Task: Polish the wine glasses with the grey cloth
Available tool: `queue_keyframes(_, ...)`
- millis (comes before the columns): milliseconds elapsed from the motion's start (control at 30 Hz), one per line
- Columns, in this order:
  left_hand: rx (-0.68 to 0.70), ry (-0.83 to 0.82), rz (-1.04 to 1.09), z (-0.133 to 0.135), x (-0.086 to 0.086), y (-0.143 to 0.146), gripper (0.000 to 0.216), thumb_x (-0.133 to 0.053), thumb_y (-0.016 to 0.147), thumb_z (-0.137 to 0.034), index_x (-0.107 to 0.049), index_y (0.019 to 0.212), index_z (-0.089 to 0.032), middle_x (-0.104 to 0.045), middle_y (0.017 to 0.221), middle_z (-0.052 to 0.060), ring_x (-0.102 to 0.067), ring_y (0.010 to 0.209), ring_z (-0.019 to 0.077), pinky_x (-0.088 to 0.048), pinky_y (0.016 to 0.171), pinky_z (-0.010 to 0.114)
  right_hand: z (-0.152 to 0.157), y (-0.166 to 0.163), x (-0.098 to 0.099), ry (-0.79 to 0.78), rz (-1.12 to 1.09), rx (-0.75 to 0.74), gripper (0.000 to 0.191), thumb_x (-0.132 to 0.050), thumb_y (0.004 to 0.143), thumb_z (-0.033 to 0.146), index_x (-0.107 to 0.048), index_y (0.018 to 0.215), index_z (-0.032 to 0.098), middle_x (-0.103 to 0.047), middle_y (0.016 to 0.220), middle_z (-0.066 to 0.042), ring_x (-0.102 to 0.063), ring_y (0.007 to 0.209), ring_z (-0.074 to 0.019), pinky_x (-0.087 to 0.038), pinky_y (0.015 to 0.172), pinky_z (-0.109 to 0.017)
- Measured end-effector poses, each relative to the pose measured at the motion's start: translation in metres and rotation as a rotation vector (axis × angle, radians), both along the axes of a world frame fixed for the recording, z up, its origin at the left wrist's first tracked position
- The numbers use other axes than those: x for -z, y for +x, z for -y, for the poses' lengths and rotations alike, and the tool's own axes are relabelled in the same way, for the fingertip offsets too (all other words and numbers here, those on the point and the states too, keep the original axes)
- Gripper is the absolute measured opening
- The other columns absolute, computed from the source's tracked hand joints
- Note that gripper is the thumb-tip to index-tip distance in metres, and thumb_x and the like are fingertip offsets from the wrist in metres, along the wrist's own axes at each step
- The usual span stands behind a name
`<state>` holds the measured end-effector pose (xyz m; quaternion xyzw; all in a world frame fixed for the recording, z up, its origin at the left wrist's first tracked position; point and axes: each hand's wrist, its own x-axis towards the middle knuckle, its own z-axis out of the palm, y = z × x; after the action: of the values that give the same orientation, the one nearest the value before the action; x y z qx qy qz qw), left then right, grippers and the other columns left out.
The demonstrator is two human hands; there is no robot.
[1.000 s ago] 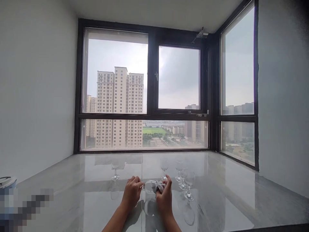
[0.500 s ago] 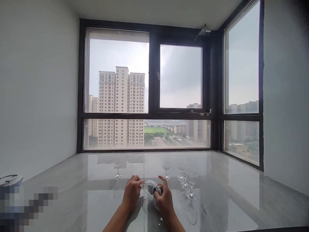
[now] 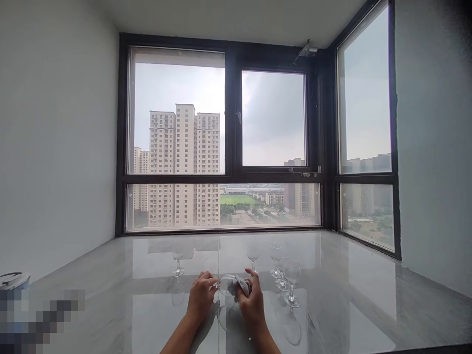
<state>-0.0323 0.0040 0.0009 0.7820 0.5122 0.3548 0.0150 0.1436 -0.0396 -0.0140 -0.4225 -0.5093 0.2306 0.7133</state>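
I had a wine glass (image 3: 225,285) lying sideways between my two hands, low over the near middle of the table (image 3: 350,295). My left hand (image 3: 201,297) had its fingers (image 3: 207,281) closed around the stem end, while my right hand (image 3: 252,302) gripped a small grey cloth (image 3: 238,283) and pressed it against the bowl. So both hands were closed, one on the glass and one on the cloth.

Judging by that hold, I was partway through wiping this one glass. Whether it was already clean I could not tell; the glass was too clear against the shiny table.

A cluster of glasses (image 3: 283,270) stood upright just to the right and a little farther off, another glass (image 3: 252,255) stood just beyond my right hand, and a single glass (image 3: 178,263) stood alone to the far left. Which of these had been wiped I could not tell. At the near left edge sat a light-coloured lidded container (image 3: 13,280).
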Motion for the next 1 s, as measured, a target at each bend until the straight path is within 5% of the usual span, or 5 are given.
queue_keyframes(233, -0.053, 0.039, 0.457, -0.014, 0.004, -0.007, 0.042, -0.051, 0.092, -0.055, -0.065, 0.072, -0.021, -0.062, 0.071, 0.002, -0.057, 0.069, 0.0198, -0.042, 0.069, 0.03, -0.001, 0.009, 0.0, -0.043, -0.012, 0.241, 0.048, -0.064, 0.083, 0.05, -0.053, 0.12, 0.021, -0.069, 0.075, 0.001, -0.068, 0.071, -0.0227, -0.052, 0.071, -0.033)
queue_keyframes(400, 0.017, -0.096, 0.774, -0.021, 0.0, -0.004, 0.067, -0.054, 0.072, -0.089, -0.053, 0.059, -0.022, -0.05, 0.056, -0.003, -0.046, 0.057, 0.015, -0.035, 0.059, 0.027, -0.002, -0.003, 0.012, -0.087, 0.225, -0.014, 0.06, -0.069, 0.081, 0.046, -0.053, 0.133, 0.02, -0.076, 0.078, -0.001, -0.072, 0.075, -0.0248, -0.054, 0.074, -0.034)
queue_keyframes(567, 0.271, -0.269, 0.834, -0.021, 0.001, 0.003, 0.07, -0.063, 0.069, -0.087, -0.068, 0.071, -0.017, -0.063, 0.066, 0.003, -0.056, 0.067, 0.0184, -0.044, 0.068, 0.03, -0.003, -0.005, 0.015, -0.05, 0.24, -0.048, 0.066, -0.072, 0.082, 0.052, -0.051, 0.138, 0.024, -0.08, 0.102, -0.007, -0.074, 0.099, -0.0282, -0.055, 0.092, -0.043)
queue_keyframes(767, 0.518, -0.425, 0.623, -0.009, 0.005, 0.017, 0.066, -0.069, 0.073, -0.079, -0.074, 0.076, -0.014, -0.067, 0.07, 0.004, -0.058, 0.07, 0.0182, -0.045, 0.07, 0.029, -0.002, 0.001, 0.005, 0.027, 0.086, -0.006, 0.08, -0.08, 0.077, 0.049, -0.042, 0.143, 0.023, -0.077, 0.114, -0.012, -0.072, 0.109, -0.0301, -0.059, 0.087, -0.044)
queue_keyframes(1000, 0.541, -0.339, 0.429, 0.003, 0.001, 0.019, 0.055, -0.063, 0.087, -0.066, -0.08, 0.089, -0.014, -0.074, 0.086, 0.009, -0.063, 0.087, 0.0244, -0.048, 0.082, 0.035, -0.005, -0.004, 0.006, 0.068, -0.083, -0.076, 0.082, -0.082, 0.077, 0.05, -0.04, 0.143, 0.025, -0.077, 0.109, -0.012, -0.075, 0.103, -0.0302, -0.062, 0.084, -0.044)
